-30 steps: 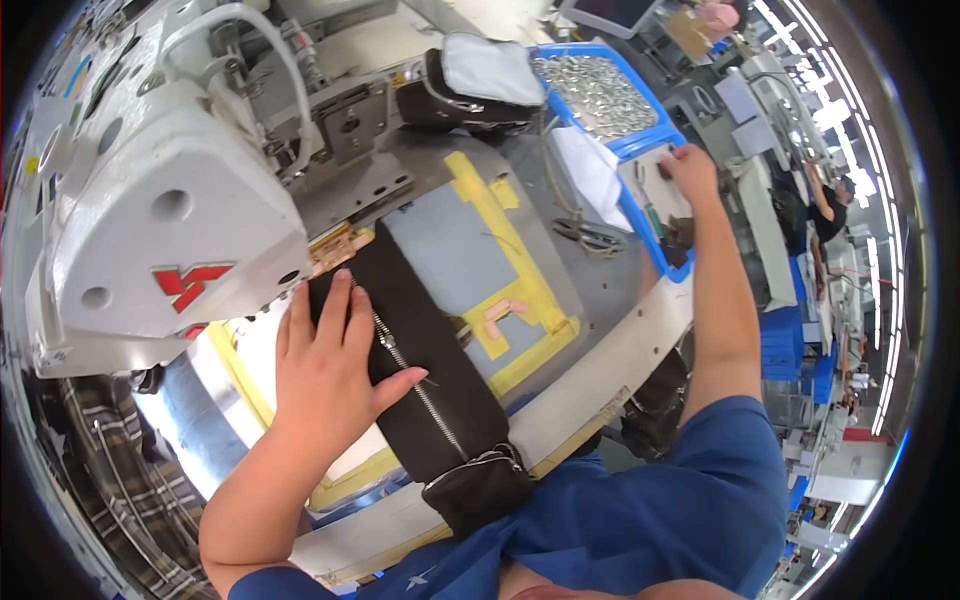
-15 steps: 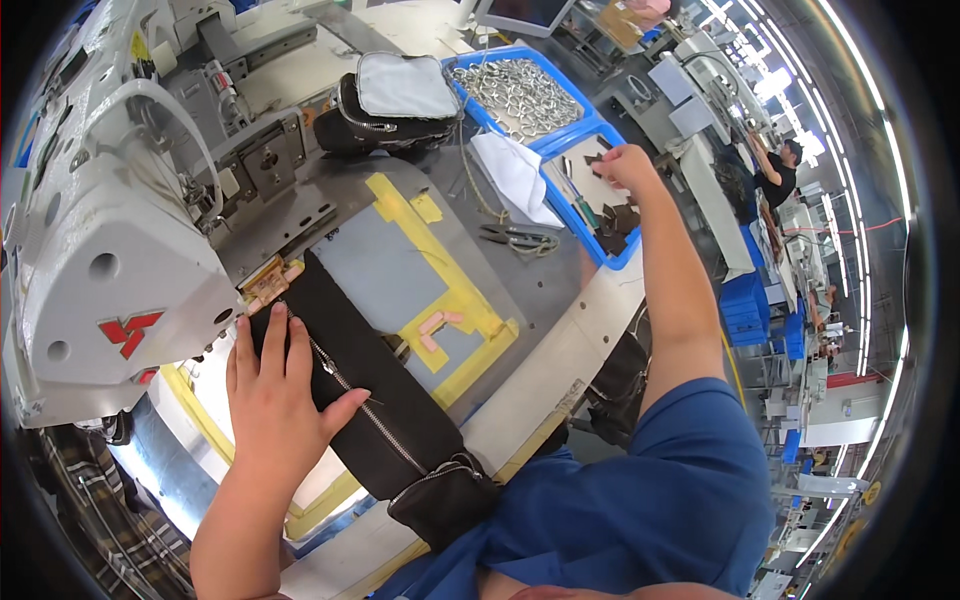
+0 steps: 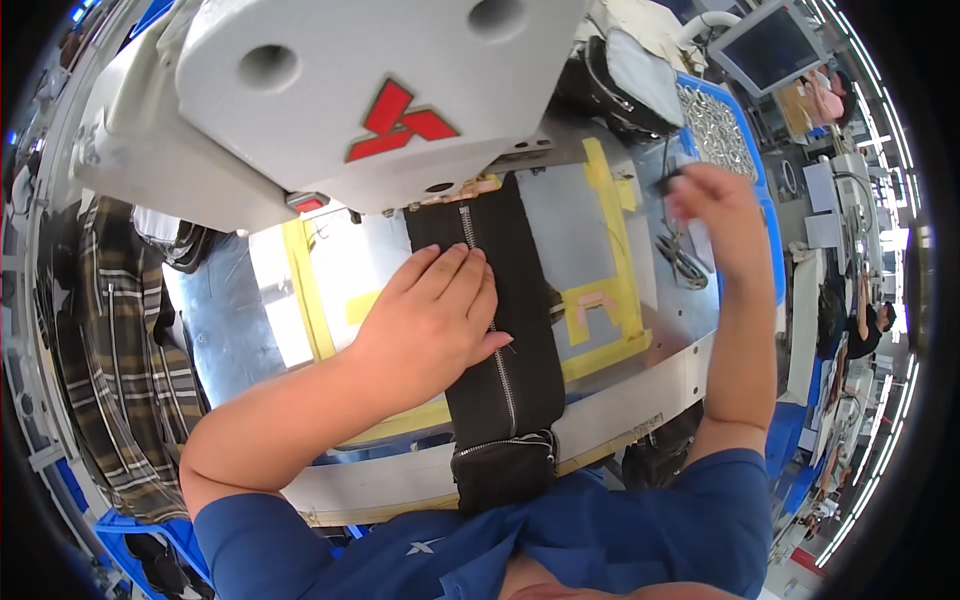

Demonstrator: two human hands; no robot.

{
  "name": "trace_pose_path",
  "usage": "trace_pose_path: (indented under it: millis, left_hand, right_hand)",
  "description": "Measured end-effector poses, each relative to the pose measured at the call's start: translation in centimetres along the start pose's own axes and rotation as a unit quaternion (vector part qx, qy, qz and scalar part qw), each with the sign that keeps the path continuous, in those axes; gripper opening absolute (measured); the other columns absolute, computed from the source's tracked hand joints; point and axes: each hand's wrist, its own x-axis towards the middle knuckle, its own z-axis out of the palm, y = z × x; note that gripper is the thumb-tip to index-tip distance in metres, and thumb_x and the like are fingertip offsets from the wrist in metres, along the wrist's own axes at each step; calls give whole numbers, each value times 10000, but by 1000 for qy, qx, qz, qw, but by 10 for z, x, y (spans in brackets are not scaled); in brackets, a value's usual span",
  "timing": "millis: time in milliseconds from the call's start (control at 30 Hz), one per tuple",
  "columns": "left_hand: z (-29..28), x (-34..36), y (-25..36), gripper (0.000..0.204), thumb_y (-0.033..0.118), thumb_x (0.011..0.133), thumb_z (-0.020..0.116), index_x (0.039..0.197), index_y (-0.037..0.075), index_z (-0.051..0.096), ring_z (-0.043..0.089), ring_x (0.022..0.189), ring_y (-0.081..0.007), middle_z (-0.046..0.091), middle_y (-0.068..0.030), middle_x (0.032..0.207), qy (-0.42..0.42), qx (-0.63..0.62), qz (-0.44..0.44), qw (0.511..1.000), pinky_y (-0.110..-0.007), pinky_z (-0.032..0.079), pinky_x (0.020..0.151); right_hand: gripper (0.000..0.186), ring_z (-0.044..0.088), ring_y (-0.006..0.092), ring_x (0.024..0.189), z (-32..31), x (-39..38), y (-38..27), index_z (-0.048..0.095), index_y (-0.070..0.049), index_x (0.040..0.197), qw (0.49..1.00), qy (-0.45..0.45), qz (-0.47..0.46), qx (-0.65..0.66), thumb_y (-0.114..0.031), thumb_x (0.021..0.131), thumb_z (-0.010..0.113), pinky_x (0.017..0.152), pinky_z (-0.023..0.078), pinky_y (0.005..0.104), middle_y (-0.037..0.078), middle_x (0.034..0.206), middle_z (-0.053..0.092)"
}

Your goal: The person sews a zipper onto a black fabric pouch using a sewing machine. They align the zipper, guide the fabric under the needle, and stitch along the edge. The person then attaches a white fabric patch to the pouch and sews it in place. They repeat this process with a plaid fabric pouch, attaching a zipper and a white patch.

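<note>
Nearest the body, below the fingers of the left hand (image 3: 430,310), a small black zipped fabric pouch (image 3: 505,475) sits against the near end of a long, flat, matte-black fabric strip (image 3: 532,335). The strip lies under those fingers, its long axis running away from the body and leaning slightly left. A silver metal-toothed zipper (image 3: 507,385) follows that axis. The left fingers rest straight and together on it — thumb spread rightward, gripping nothing. Well to their right, the blurred right hand (image 3: 722,208) bends its fingertips around a small dark piece (image 3: 667,182); metal snips (image 3: 680,262) lie below them. Beyond the left fingertips — over the strip's far end — stands a smooth, white, rounded machine head (image 3: 380,50).
</note>
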Motion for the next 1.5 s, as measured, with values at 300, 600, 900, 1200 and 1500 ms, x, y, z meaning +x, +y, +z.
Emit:
trace_pose_path:
  millis: [300,600,900,1200,1500]
  left_hand:
    - [-3,1,1,581,401,857,811,1211,-45,703,667,1222,-351,697,-208,1294,7,-35,6,999,-464,519,1089]
    - [-2,1,-2,575,386,830,823,1187,-50,707,672,1188,-351,694,-213,1269,10,-51,4,999,-464,530,1078]
    - [-1,0,-3,565,371,820,828,1180,-47,706,673,1187,-344,695,-213,1263,26,-63,5,998,-461,544,1061]
    - [1,-2,-8,633,424,822,839,1219,-49,703,671,1192,-358,690,-220,1275,48,-84,-39,994,-457,552,1035]
    - [-5,3,-21,703,467,811,846,1295,-18,690,645,1237,-361,673,-170,1392,15,-54,-102,993,-468,501,1020]
  right_hand:
    - [193,665,205,678,149,31,-45,732,-19,868,954,-217,-117,-173,-188,909,815,605,518,330,106,822,727]
    - [224,762,271,971,145,19,-28,807,-29,1070,901,-214,-341,-158,-86,854,826,794,624,352,105,1169,782]
    - [227,752,287,1094,151,20,-34,804,-56,1113,905,-213,-313,-194,-134,903,771,932,616,385,81,1233,777]
    - [226,755,271,1081,152,20,-35,804,-67,1105,894,-206,-337,-214,-137,894,767,916,621,387,67,1235,776]
    - [206,757,228,942,155,22,-26,784,-81,1052,856,-148,-431,-243,-163,863,782,810,627,363,26,1166,773]
